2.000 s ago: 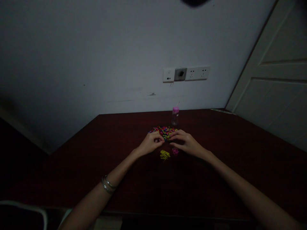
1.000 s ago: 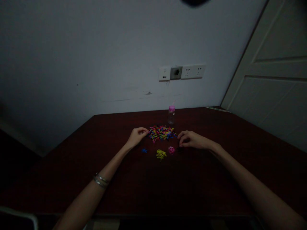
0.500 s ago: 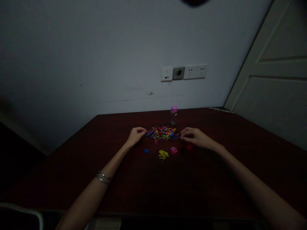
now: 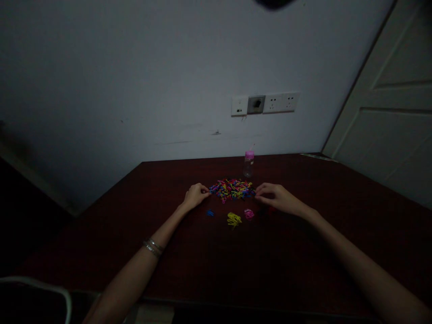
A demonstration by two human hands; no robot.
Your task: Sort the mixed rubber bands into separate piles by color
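A heap of small multicoloured rubber bands point(image 4: 232, 189) lies on the dark red table. At its left edge is my left hand point(image 4: 195, 195), thumb and forefinger pinched together against the outermost bands. My right hand point(image 4: 275, 197) touches the heap's right edge, thumb and fingertips drawn together by some dark bands. What either pinch holds is too small to make out. Nearer to me lie separate little groups: blue bands point(image 4: 210, 213), yellow bands point(image 4: 234, 219) and pink bands point(image 4: 249, 214). Some red bands point(image 4: 272, 209) show dimly under my right hand.
A clear bottle with a pink lid point(image 4: 249, 164) stands behind the heap near the wall. Sockets and switches point(image 4: 265, 104) are fixed on the wall above. A panelled door point(image 4: 388, 121) is at the right. A pale curved bar point(image 4: 50, 286) shows at lower left.
The whole view has shifted slightly, moving things to the right. My left fingers have tilted downward a little at the heap's edge; my right hand stays at the other edge.
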